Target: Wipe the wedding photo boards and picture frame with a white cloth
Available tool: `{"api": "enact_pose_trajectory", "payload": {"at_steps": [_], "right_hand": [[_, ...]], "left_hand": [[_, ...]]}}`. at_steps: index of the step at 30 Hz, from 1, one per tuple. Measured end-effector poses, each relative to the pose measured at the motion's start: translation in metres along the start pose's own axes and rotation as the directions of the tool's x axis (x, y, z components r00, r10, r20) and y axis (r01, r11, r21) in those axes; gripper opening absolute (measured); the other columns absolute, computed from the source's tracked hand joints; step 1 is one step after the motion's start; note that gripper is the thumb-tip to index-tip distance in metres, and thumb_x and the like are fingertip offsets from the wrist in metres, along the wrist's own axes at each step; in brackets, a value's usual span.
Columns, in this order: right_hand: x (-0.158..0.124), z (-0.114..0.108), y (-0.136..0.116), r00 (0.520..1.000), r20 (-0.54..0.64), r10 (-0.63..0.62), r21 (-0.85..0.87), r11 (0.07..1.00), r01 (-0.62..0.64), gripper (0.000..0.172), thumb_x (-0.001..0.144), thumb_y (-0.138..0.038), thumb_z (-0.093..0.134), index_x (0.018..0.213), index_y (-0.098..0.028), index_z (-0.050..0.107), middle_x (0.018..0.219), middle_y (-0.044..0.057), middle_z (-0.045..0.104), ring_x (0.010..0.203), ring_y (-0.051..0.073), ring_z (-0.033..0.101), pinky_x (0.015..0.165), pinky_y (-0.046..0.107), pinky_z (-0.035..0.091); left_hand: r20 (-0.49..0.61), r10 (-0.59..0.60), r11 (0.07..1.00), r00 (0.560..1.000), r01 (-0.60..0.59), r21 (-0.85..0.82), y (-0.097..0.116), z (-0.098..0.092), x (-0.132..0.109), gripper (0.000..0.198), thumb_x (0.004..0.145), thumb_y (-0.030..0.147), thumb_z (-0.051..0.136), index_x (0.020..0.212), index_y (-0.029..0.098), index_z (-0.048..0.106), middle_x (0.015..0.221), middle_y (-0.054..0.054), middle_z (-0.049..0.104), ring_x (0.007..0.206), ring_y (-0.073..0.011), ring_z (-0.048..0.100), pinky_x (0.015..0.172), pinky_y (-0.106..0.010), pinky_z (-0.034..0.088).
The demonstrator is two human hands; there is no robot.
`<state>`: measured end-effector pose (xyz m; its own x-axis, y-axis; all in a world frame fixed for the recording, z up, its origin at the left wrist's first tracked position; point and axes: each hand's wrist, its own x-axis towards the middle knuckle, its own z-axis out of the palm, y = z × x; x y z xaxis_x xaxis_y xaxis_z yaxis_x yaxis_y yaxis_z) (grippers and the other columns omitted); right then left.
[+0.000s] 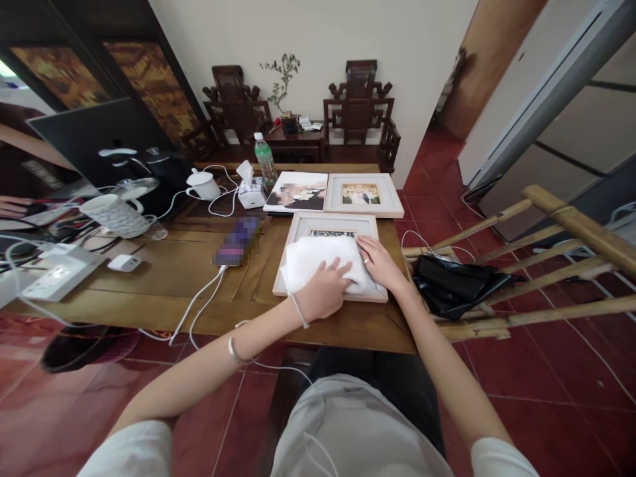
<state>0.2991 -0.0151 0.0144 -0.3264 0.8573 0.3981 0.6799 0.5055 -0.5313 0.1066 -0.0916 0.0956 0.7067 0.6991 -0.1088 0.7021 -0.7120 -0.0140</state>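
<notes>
A folded white cloth (311,258) lies on a pale wooden picture frame (283,265) near the table's front edge, covering most of its picture. My left hand (325,288) rests on top of the cloth with its fingers spread. At the cloth's right edge, my right hand (377,260) lies over the frame's right side, fingers stretched out; whether it touches the cloth or just the frame I cannot tell. Behind stand a second framed picture (361,194) and, left of it, a photo book or print (298,191), both lying flat.
Left on the table (179,291) are a phone (237,240) on a cable, a tissue box (252,192), a green-labelled bottle (265,161), cups, a power strip (62,271) and a laptop (94,136). Another person's hand (17,207) shows far left. A bamboo chair (586,228) stands right.
</notes>
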Motion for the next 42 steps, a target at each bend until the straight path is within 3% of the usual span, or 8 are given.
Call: {"api": "enact_pose_trajectory", "payload": {"at_steps": [6,12,18,29,33,36,39,42], "right_hand": [[0.0,0.0,0.001,1.0,0.009,0.005,0.006,1.0,-0.005,0.046,0.093,-0.02,0.035,0.132,-0.013,0.058,0.139,0.014,0.055,0.133,0.025,0.045,0.115,0.046,0.032],[-0.002,-0.007,-0.005,0.999,-0.03,0.012,0.121,0.993,-0.009,0.051,0.099,-0.039,0.03,0.141,-0.015,0.048,0.144,0.012,0.05,0.136,0.023,0.042,0.117,0.044,0.029],[-0.004,-0.012,-0.013,0.996,-0.081,0.048,0.204,0.979,-0.03,0.054,0.098,-0.05,0.032,0.14,-0.022,0.05,0.15,0.007,0.042,0.142,0.023,0.032,0.119,0.045,0.023],[-0.007,-0.012,-0.012,0.998,-0.041,0.046,0.204,0.978,-0.037,0.049,0.097,-0.044,0.037,0.137,-0.019,0.054,0.147,0.008,0.047,0.138,0.022,0.04,0.118,0.044,0.028],[-0.004,-0.008,-0.01,0.999,0.006,0.046,0.142,0.989,-0.046,0.048,0.096,-0.037,0.038,0.131,-0.012,0.059,0.139,0.013,0.055,0.133,0.024,0.047,0.116,0.043,0.033],[-0.003,-0.006,-0.008,1.0,0.011,0.015,0.098,0.995,-0.016,0.043,0.093,-0.029,0.041,0.127,-0.012,0.063,0.135,0.014,0.058,0.131,0.025,0.049,0.115,0.045,0.034],[-0.003,-0.004,-0.006,1.0,0.016,-0.013,0.074,0.997,0.012,0.043,0.089,-0.02,0.043,0.126,-0.015,0.063,0.135,0.012,0.059,0.132,0.026,0.048,0.114,0.048,0.035],[-0.004,-0.004,-0.004,1.0,0.012,-0.021,0.047,0.999,0.02,0.046,0.086,-0.014,0.042,0.126,-0.015,0.063,0.134,0.013,0.06,0.131,0.026,0.049,0.113,0.047,0.036]], "left_hand": [[-0.039,0.008,1.0,0.999,-0.009,-0.015,0.003,0.004,-0.006,0.043,0.082,0.007,0.046,0.12,0.017,0.064,0.151,-0.009,0.041,0.139,-0.0335,0.036,0.108,-0.05,0.039],[-0.11,-0.098,0.995,0.989,0.097,-0.017,-0.029,0.026,0.043,0.05,0.082,0.006,0.044,0.13,0.014,0.056,0.158,-0.012,0.025,0.144,-0.0371,0.023,0.112,-0.058,0.028],[-0.173,0.047,0.998,0.984,-0.052,-0.027,-0.03,0.028,0.073,0.05,0.082,0.004,0.041,0.129,0.011,0.056,0.153,-0.014,0.036,0.145,-0.0337,0.02,0.112,-0.059,0.026],[-0.081,0.224,0.974,0.971,-0.225,0.008,-0.002,0.006,0.009,0.039,0.083,0.007,0.046,0.113,0.02,0.066,0.148,-0.007,0.045,0.138,-0.0301,0.037,0.105,-0.051,0.04],[-0.065,0.145,0.989,0.987,-0.145,0.004,-0.009,-0.006,-0.001,0.033,0.081,0.005,0.048,0.104,0.016,0.07,0.133,-0.013,0.058,0.117,-0.0284,0.059,0.091,-0.041,0.05],[-0.09,0.003,1.0,0.996,-0.003,-0.007,-0.034,-0.01,0.015,0.036,0.081,0.005,0.047,0.108,0.013,0.069,0.124,-0.016,0.063,0.097,-0.0267,0.067,0.08,-0.036,0.054],[-0.218,-0.13,0.991,0.967,0.125,-0.039,-0.059,-0.015,0.046,0.042,0.082,0.004,0.044,0.118,0.012,0.064,0.127,-0.015,0.06,0.095,-0.0247,0.066,0.083,-0.033,0.052],[-0.328,-0.091,0.995,0.94,0.073,-0.066,-0.068,-0.021,0.082,0.046,0.082,0.003,0.043,0.12,0.016,0.062,0.129,-0.011,0.059,0.103,-0.0242,0.063,0.087,-0.033,0.05]]}}
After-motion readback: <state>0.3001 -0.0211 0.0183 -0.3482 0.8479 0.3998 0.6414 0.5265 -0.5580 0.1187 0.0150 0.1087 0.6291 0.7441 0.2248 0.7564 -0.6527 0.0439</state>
